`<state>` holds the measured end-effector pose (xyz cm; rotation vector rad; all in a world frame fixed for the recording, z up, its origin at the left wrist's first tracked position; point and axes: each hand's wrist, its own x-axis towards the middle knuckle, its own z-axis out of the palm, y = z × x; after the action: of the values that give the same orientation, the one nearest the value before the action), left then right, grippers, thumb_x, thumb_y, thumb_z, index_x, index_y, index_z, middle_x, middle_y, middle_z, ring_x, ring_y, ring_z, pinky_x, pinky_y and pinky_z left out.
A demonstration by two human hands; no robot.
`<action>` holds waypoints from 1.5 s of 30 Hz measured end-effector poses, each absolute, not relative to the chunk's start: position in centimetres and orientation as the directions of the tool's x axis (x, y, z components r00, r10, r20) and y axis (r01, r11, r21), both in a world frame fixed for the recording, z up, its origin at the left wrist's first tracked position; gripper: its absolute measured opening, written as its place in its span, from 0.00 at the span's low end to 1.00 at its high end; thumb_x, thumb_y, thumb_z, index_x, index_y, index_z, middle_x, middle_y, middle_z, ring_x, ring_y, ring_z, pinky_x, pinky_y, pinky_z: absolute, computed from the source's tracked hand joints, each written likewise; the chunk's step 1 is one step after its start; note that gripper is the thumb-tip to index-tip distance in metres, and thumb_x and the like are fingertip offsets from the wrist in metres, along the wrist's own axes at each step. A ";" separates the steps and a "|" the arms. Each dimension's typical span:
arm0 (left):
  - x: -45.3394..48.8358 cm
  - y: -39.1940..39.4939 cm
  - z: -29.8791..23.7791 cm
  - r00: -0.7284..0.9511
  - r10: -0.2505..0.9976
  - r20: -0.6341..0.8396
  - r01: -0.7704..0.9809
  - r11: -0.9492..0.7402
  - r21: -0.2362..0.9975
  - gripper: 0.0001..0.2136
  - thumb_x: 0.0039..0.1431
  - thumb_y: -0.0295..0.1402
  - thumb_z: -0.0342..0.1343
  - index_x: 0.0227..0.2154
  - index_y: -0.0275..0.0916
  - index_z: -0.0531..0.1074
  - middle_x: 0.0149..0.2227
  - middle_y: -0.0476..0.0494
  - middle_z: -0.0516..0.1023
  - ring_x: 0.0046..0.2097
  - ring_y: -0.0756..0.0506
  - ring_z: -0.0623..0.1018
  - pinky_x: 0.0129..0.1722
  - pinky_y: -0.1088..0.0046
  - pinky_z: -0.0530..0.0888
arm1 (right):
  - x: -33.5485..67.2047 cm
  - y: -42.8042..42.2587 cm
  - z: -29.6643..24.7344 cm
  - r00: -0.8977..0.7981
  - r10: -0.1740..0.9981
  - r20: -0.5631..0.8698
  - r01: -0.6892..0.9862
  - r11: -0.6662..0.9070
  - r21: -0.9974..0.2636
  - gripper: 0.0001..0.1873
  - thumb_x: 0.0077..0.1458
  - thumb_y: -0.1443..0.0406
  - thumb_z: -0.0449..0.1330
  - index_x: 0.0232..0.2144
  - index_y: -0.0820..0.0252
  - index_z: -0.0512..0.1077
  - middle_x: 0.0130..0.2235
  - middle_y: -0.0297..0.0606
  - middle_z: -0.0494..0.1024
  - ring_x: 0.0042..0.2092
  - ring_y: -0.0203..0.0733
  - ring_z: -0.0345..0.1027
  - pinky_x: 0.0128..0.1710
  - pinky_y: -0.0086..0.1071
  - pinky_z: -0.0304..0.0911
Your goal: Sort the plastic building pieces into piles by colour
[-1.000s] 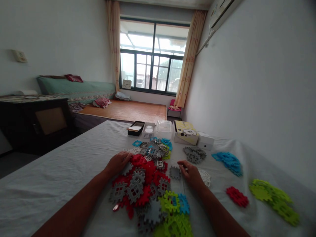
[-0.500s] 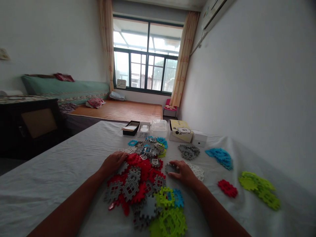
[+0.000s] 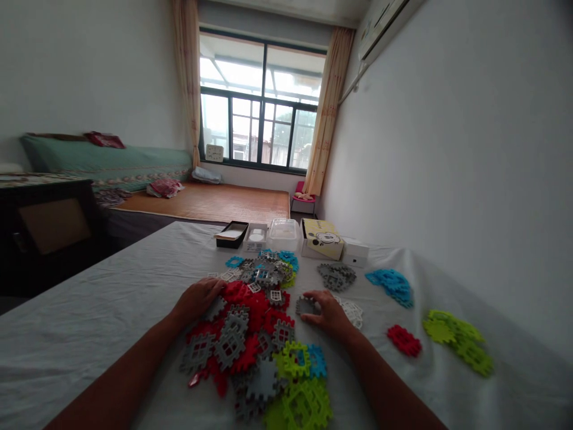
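Note:
A mixed heap of red, grey, green and blue interlocking plastic tiles (image 3: 250,340) lies on a white cloth-covered table (image 3: 111,310). My left hand (image 3: 197,298) rests flat on the heap's left edge, fingers spread over red and grey tiles. My right hand (image 3: 329,312) lies to the right of the heap, fingers curled on a single grey tile (image 3: 305,306). A few white tiles (image 3: 353,312) lie just beyond that hand.
Sorted piles sit to the right: grey (image 3: 336,276), blue (image 3: 391,285), red (image 3: 403,340), green (image 3: 459,340). Several small boxes (image 3: 320,239) line the table's far edge. A bed with a bamboo mat (image 3: 210,203) and a window stand behind; a white wall runs on the right.
My right hand has closed down onto the grey tile and shifted slightly left. The camera has turned a little, sliding the scene leftward. My left hand stays on the heap.

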<state>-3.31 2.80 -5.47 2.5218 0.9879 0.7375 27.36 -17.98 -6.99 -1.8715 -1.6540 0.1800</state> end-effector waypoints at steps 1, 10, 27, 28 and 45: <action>-3.3 2.8 -5.4 0.629 0.698 0.342 0.528 -0.707 0.471 0.21 0.59 0.47 0.39 0.33 0.42 0.75 0.35 0.46 0.79 0.40 0.43 0.76 0.43 0.70 0.69 | 27.4 -18.0 -7.0 0.207 0.931 0.301 0.847 -0.017 -0.531 0.27 0.41 0.59 0.66 0.46 0.59 0.71 0.44 0.43 0.75 0.48 0.47 0.64 0.49 0.38 0.59; -3.4 3.0 -5.6 0.652 0.677 0.341 0.533 -0.729 0.428 0.21 0.60 0.45 0.38 0.33 0.42 0.75 0.34 0.46 0.79 0.38 0.44 0.75 0.42 0.72 0.68 | 27.6 -18.0 -7.1 0.195 0.942 0.274 0.846 -0.020 -0.533 0.30 0.43 0.58 0.64 0.50 0.60 0.68 0.46 0.44 0.74 0.49 0.47 0.64 0.50 0.38 0.58; -3.5 3.5 -5.9 0.660 0.668 0.343 0.506 -0.733 0.454 0.20 0.60 0.46 0.39 0.33 0.43 0.75 0.35 0.46 0.79 0.39 0.44 0.75 0.43 0.72 0.68 | 30.9 -18.3 -4.9 0.402 0.806 0.434 0.857 -0.164 -0.489 0.24 0.49 0.50 0.57 0.43 0.59 0.71 0.41 0.42 0.76 0.39 0.43 0.70 0.41 0.35 0.63; -3.5 3.5 -5.9 0.657 0.669 0.347 0.506 -0.733 0.456 0.20 0.60 0.46 0.39 0.33 0.43 0.75 0.35 0.46 0.79 0.39 0.44 0.75 0.42 0.72 0.68 | 32.2 -18.4 -4.4 0.470 0.777 0.418 0.840 -0.248 -0.483 0.25 0.49 0.48 0.56 0.42 0.59 0.71 0.40 0.42 0.77 0.38 0.44 0.71 0.39 0.35 0.63; -3.5 3.2 -6.1 0.679 0.646 0.348 0.513 -0.757 0.404 0.20 0.63 0.43 0.36 0.31 0.42 0.72 0.32 0.45 0.76 0.38 0.45 0.74 0.39 0.72 0.67 | 25.4 -8.6 -4.7 0.090 0.941 0.326 0.958 0.007 -0.286 0.36 0.45 0.68 0.59 0.58 0.55 0.57 0.58 0.42 0.63 0.56 0.47 0.55 0.54 0.39 0.53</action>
<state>-3.50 3.21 -6.15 2.6202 0.9247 0.6972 25.37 -8.59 -4.68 -1.9467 -1.8632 -0.0532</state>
